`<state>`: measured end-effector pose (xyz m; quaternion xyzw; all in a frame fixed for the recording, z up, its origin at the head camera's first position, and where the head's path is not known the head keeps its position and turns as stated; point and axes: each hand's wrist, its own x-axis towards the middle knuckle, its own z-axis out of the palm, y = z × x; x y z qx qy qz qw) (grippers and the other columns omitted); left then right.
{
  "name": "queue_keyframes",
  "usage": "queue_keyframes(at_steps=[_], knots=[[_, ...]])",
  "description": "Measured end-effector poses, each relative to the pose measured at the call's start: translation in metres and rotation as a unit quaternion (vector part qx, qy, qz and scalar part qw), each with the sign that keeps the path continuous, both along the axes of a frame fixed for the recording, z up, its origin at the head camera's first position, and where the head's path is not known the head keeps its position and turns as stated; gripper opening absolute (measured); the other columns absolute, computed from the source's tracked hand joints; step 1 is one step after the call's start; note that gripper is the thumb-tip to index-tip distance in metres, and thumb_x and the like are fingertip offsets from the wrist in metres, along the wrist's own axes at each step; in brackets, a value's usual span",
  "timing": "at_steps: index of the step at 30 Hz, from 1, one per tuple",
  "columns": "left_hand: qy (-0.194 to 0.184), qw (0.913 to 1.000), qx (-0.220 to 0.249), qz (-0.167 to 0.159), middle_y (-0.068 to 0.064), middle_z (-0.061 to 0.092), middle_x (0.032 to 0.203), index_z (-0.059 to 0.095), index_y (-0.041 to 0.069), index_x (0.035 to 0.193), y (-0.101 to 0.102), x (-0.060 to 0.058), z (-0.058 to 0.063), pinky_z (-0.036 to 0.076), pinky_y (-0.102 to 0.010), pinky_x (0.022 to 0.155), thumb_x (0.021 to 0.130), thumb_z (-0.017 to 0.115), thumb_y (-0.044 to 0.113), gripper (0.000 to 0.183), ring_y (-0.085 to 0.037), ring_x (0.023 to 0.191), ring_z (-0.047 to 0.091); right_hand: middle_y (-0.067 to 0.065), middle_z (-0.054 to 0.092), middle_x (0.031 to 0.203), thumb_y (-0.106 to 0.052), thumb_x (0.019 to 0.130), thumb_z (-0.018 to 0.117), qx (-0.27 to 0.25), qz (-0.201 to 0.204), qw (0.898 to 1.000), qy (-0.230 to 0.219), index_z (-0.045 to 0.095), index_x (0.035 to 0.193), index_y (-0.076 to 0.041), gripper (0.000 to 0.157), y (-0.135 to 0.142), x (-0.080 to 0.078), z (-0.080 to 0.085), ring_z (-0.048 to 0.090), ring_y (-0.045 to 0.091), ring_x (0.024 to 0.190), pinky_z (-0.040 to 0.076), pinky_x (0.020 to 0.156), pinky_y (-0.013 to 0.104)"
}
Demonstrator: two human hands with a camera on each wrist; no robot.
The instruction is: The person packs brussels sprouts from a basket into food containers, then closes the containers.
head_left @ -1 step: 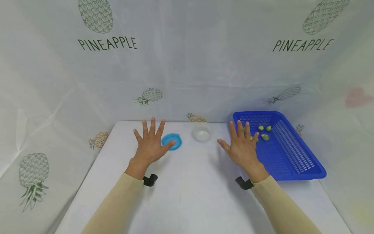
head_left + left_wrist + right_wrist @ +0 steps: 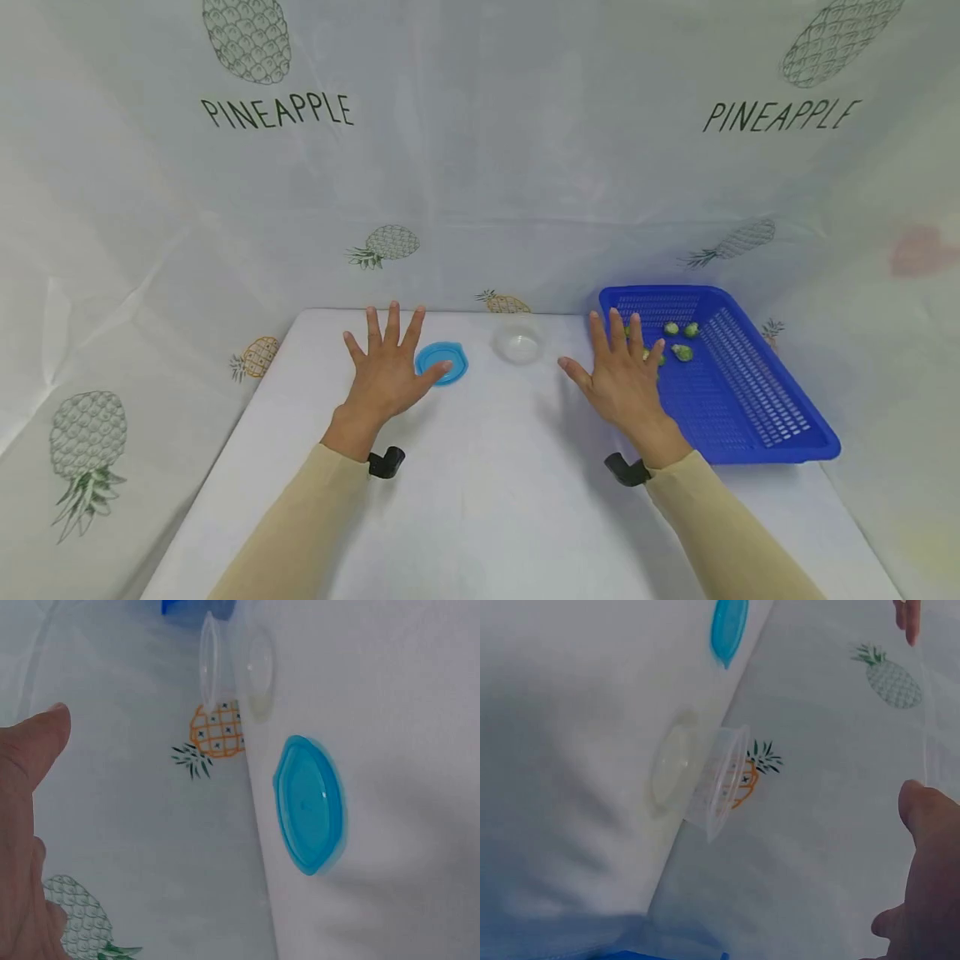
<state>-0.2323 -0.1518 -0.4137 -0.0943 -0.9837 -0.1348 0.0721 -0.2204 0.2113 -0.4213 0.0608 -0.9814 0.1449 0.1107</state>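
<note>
My left hand (image 2: 386,373) hovers over the table with its fingers spread, holding nothing. Beside its thumb lies a light blue plastic lid (image 2: 442,363), which also shows in the left wrist view as a blue lid (image 2: 307,806) flat on the white surface. A clear plastic bowl (image 2: 517,343) stands between the two hands, seen from the side in the right wrist view as a see-through bowl (image 2: 718,784). My right hand (image 2: 624,382), fingers likewise spread and bare, is at the left edge of a blue basket (image 2: 787,392). Several small Brussels sprouts (image 2: 682,352) lie in it, some partly behind my fingers.
A white table (image 2: 465,500) spreads beneath both arms. Behind it and at the sides hangs a pale curtain (image 2: 525,183) printed with pineapples. Black wrist straps (image 2: 386,462) sit at the cuffs of the beige sleeves (image 2: 300,517).
</note>
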Motion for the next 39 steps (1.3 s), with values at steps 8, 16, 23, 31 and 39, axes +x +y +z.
queue_keyframes(at_steps=[8,16,23,31,39], knots=[[0.0,1.0,-0.002,0.001,-0.018,-0.002,0.177,0.009,0.026,0.171,0.0,-0.003,-0.007,-0.009,-0.086,0.116,0.095,0.054,0.076,0.102,-0.053,0.159,-0.012,0.024,0.007,0.175,-0.076,0.101,0.042,0.01,0.003,1.0,-0.01,0.015,0.171,-0.013,0.097,0.0,-0.009,-0.003,-0.007,0.049,0.161,-0.007,0.117,0.085],[0.008,0.9999,-0.013,-0.007,-0.018,0.003,0.177,0.013,0.026,0.171,0.002,-0.001,-0.015,-0.009,-0.087,0.116,0.095,0.053,0.076,0.099,-0.052,0.159,-0.012,0.025,0.011,0.174,-0.074,0.101,0.047,0.023,0.011,1.0,-0.004,0.019,0.17,-0.012,0.096,-0.001,-0.013,-0.013,-0.005,0.051,0.16,-0.005,0.116,0.087],[0.003,0.9997,-0.021,-0.014,-0.017,0.002,0.177,0.013,0.029,0.171,0.005,-0.005,-0.02,-0.01,-0.087,0.115,0.096,0.051,0.078,0.097,-0.052,0.159,-0.012,0.021,0.006,0.176,-0.072,0.101,0.047,0.034,0.011,0.999,-0.01,0.018,0.17,-0.014,0.095,0.0,-0.013,-0.019,-0.011,0.047,0.16,-0.008,0.117,0.085],[-0.007,0.9994,-0.03,-0.014,-0.017,0.003,0.177,0.014,0.029,0.171,0.005,-0.011,-0.024,-0.01,-0.087,0.115,0.095,0.051,0.078,0.097,-0.052,0.159,-0.012,0.023,0.007,0.175,-0.07,0.102,0.049,0.031,0.003,0.999,-0.027,0.015,0.171,-0.015,0.094,0.002,-0.012,-0.025,-0.013,0.047,0.16,-0.01,0.116,0.086],[-0.005,0.9995,-0.029,-0.014,-0.018,0.005,0.176,0.015,0.029,0.171,0.008,-0.017,-0.026,-0.01,-0.086,0.116,0.095,0.052,0.077,0.097,-0.052,0.159,-0.011,0.023,0.006,0.175,-0.069,0.102,0.05,0.027,0.001,0.999,-0.038,0.014,0.171,-0.014,0.095,0.007,-0.016,-0.029,-0.014,0.047,0.16,-0.012,0.116,0.085]])
